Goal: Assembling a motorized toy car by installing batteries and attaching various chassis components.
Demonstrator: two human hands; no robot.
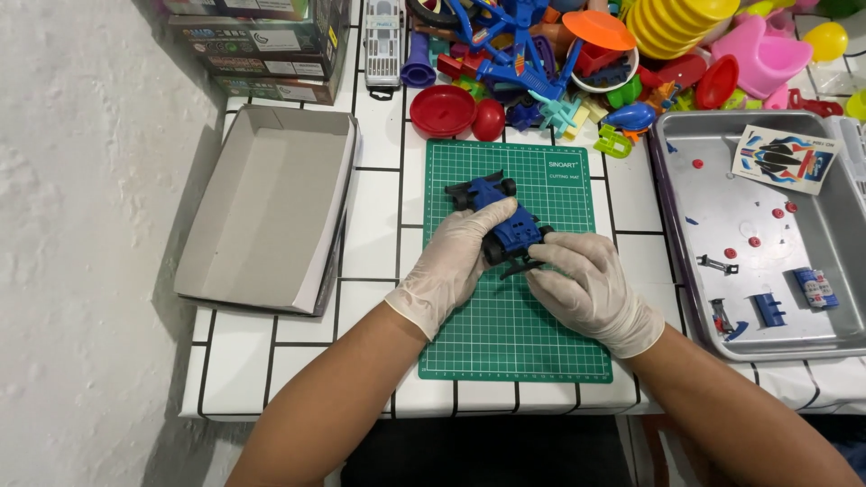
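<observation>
Far left: open grey cardboard box lid (271, 203), shallow, lying on the white-tiled bench (370, 234) w/ black grout lines; stacked printed cartons (262, 41) behind it by the wall. Centre: green gridded cutting mat (505, 334), and on its upper half the small blue-and-black plastic toy race car (501, 212), sitting at a slant, black wing end toward upper left, nose end toward lower right. Left hand (456, 261), in a thin white glove, is closed over the car's mid-body from the left, fingers wrapped across the top near a black wheel. Right hand (591, 289), gloved too, is clamped on the nose end, fingertips on the black front piece; exact pinch hidden by the fingers. Handling, as a judgement: car looks light, stiff moulded plastic, prob. snap-fit; thin wing and front parts could crack or pop off, and gloves on smooth plastic may slip, so best held by the chunky blue body or the wheels, not the thin black bits. Behind the mat: red round plastic dish (442, 110) and a big heap of mixed colourful plastic toys (586, 63). Right: shiny metal tray (686, 261) holding small red round caps, a few small blue and black car parts, a printed sticker sheet (783, 160), and a small cylindrical battery (815, 287) near the right edge.
</observation>
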